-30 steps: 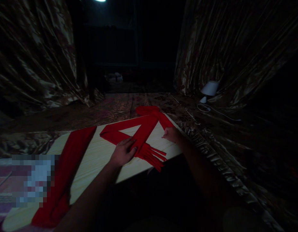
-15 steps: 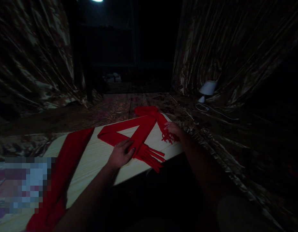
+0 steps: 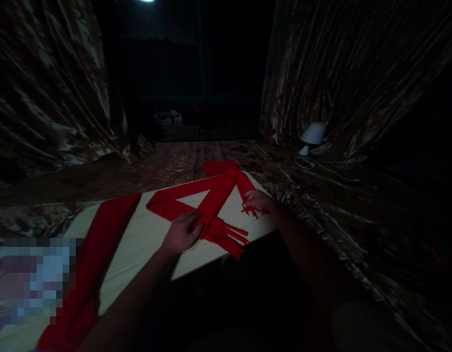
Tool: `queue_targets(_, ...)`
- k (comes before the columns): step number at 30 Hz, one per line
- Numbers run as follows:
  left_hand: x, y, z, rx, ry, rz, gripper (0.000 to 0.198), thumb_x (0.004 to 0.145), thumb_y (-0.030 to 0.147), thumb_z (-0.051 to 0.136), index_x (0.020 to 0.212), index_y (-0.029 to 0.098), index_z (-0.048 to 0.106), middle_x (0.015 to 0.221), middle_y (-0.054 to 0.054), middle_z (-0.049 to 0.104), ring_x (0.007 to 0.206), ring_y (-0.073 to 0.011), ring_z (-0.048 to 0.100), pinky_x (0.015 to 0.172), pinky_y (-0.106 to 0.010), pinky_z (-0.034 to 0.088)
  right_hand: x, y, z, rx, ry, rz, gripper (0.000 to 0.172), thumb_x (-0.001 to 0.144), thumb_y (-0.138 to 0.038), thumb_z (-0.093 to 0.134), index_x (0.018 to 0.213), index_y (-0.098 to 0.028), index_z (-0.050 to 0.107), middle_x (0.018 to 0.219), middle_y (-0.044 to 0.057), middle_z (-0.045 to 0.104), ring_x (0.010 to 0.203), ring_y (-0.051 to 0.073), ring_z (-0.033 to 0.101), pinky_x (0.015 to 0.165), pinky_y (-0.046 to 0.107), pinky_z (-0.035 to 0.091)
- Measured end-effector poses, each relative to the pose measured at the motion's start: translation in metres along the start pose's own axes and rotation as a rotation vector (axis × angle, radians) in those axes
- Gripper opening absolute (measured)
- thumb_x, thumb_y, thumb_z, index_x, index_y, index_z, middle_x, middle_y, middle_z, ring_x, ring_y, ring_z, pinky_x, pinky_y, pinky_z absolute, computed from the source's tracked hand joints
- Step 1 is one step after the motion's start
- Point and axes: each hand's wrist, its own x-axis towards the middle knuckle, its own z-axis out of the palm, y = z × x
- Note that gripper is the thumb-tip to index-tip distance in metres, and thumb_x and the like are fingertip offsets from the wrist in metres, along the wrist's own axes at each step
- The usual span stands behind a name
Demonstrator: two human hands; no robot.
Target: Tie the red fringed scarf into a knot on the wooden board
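Nearest, at 6 o'clock on a pale wooden board [image 3: 145, 237]: pressing down with the left hand [image 3: 180, 233], fingers laid flat and close together on a folded red scarf [image 3: 215, 194], just beside its near fringe [image 3: 230, 238], which hangs over the board's edge. At 3 o'clock, holding with the right hand [image 3: 258, 199], fingers curled narrow on the scarf's other fringed end [image 3: 252, 211]. Apparently pinched, though too dim to be sure. Laid in a zigzag across the board's right half, with a bunched loop past the far edge at 12 o'clock. Draped over the left side, toward 9 o'clock, a second red cloth [image 3: 103, 234], well apart from both hands.

Likely to come unfolded if that right-hand end is tugged, with the palm pinning only one crossing. Could also slide off by its overhanging fringe.

No box, bag or basket in sight, so nothing stored in one.

Farther off: patterned covering [image 3: 167, 164], a small white lamp [image 3: 312, 133] at 2 o'clock with its cable [image 3: 321, 166], and glossy curtains [image 3: 357, 73] on either side.
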Motion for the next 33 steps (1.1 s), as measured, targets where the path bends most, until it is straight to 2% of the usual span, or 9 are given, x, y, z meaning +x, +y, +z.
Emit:
queue_targets(5,0.0,0.0,0.0,0.017,-0.009,0.0,0.05,0.096,0.05,0.049,0.131,0.02,0.067,0.132,-0.013,0.066,0.124,-0.0307,0.06,0.108,-0.05,0.048,-0.005,0.0,0.006,-0.091,-0.005,-0.063,0.022,0.069,-0.011,0.075,0.088,-0.016,0.064,0.074,0.0,0.069,0.058,0.009,0.057,0.053,0.017,0.041)
queue_targets(8,0.0,0.0,-0.001,0.016,-0.004,0.005,0.049,0.096,0.049,0.05,0.13,0.019,0.068,0.131,-0.014,0.067,0.123,-0.0304,0.061,0.108,-0.049,0.048,-0.007,0.0,0.009,-0.21,0.101,-0.069,0.021,0.07,-0.02,0.077,0.086,-0.018,0.063,0.077,0.0,0.069,0.062,0.01,0.058,0.054,0.019,0.039)
queue_targets(11,0.001,0.001,-0.001,0.013,-0.005,0.01,0.049,0.096,0.049,0.049,0.129,0.019,0.068,0.129,-0.013,0.068,0.122,-0.0299,0.062,0.107,-0.048,0.049,-0.01,-0.003,0.013,-0.348,0.244,-0.097,0.03,0.069,-0.028,0.08,0.093,-0.021,0.063,0.082,-0.001,0.07,0.067,0.012,0.06,0.058,0.02,0.039)
queue_targets(14,0.001,0.001,-0.001,0.012,0.0,0.009,0.049,0.095,0.048,0.05,0.129,0.018,0.068,0.129,-0.014,0.068,0.123,-0.03,0.061,0.108,-0.048,0.048,-0.011,-0.006,0.019,-0.396,0.311,-0.149,0.034,0.07,-0.022,0.076,0.102,-0.025,0.063,0.084,-0.003,0.071,0.071,0.013,0.062,0.063,0.021,0.041)
queue_targets(16,0.0,0.001,0.0,0.015,0.001,0.01,0.048,0.095,0.048,0.05,0.129,0.018,0.068,0.129,-0.014,0.068,0.123,-0.0299,0.062,0.108,-0.048,0.049,-0.01,-0.01,0.022,-0.375,0.311,-0.154,0.035,0.069,-0.015,0.073,0.101,-0.026,0.064,0.085,-0.004,0.072,0.071,0.013,0.063,0.064,0.021,0.042)
queue_targets(21,0.0,0.001,-0.001,0.018,0.003,0.015,0.048,0.095,0.047,0.05,0.129,0.018,0.068,0.129,-0.014,0.068,0.122,-0.0295,0.062,0.107,-0.048,0.049,-0.008,-0.016,0.022,-0.209,0.316,-0.054,0.031,0.068,-0.006,0.068,0.095,-0.021,0.068,0.084,0.0,0.072,0.072,0.013,0.064,0.064,0.021,0.045)
queue_targets(25,0.0,0.0,0.0,0.018,0.002,0.022,0.048,0.096,0.048,0.05,0.129,0.018,0.068,0.129,-0.014,0.068,0.121,-0.0296,0.062,0.107,-0.048,0.049,-0.012,-0.014,0.016,-0.138,0.302,-0.101,0.03,0.068,-0.002,0.062,0.092,-0.018,0.069,0.085,0.002,0.073,0.075,0.013,0.065,0.068,0.021,0.049)
queue_targets(33,0.001,0.0,0.0,-0.002,0.013,0.025,0.047,0.094,0.047,0.051,0.127,0.02,0.069,0.127,-0.013,0.069,0.12,-0.0295,0.063,0.106,-0.047,0.05,-0.012,0.006,0.01,-0.029,0.337,-0.181,0.019,0.073,-0.012,0.059,0.088,-0.019,0.069,0.08,0.002,0.072,0.072,0.014,0.065,0.067,0.023,0.05)
